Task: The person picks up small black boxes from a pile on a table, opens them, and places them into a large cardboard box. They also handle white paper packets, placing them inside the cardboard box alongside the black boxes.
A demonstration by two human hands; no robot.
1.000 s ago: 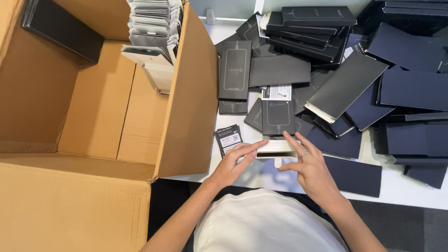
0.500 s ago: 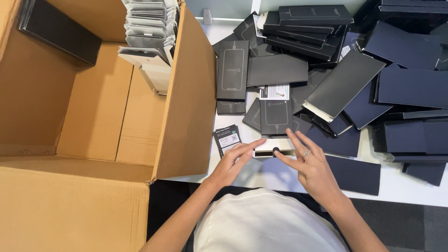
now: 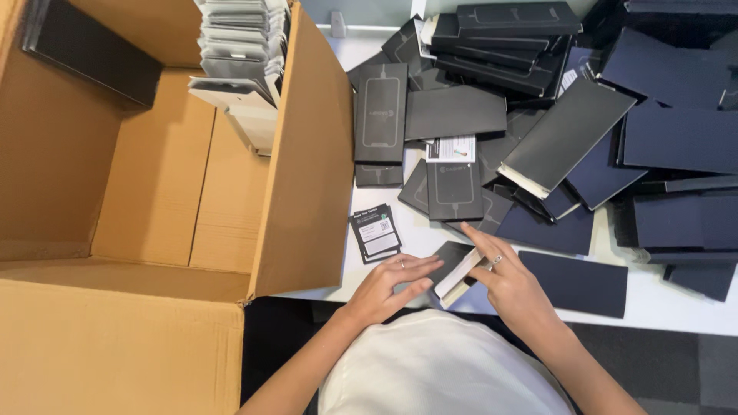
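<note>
holding a small dark box (image 3: 459, 270) between us at the near edge of the white table (image 3: 676, 303), we are mid-way through handling one package: its pale inner tray shows at the lower end, slid partly out of the dark sleeve, so we judge the step in hand to be closing or seating that tray. our left hand (image 3: 388, 286) lies with fingers stretched almost flat, fingertips touching the box's left side rather than wrapping it; our right hand (image 3: 511, 283) is loosely curled, thumb and fingers pinching the box's right edge, index finger extended along its top. the box is tilted, lifted slightly off the table, just right of a small black card (image 3: 376, 233) with a white label. beyond it a heap of flat dark boxes (image 3: 538, 138) sprawls across the table, some overlapping, some stacked at the far side. to our left a large cardboard carton (image 3: 154, 200) stands open, with a row of grey-and-white packs (image 3: 242, 46) upright at its far wall and a dark slab (image 3: 84, 50) leaning in the far left corner; most of its floor shows bare cardboard. the next move, as we judge it, calls for squeezing tray and sleeve flush with both hands.
</note>
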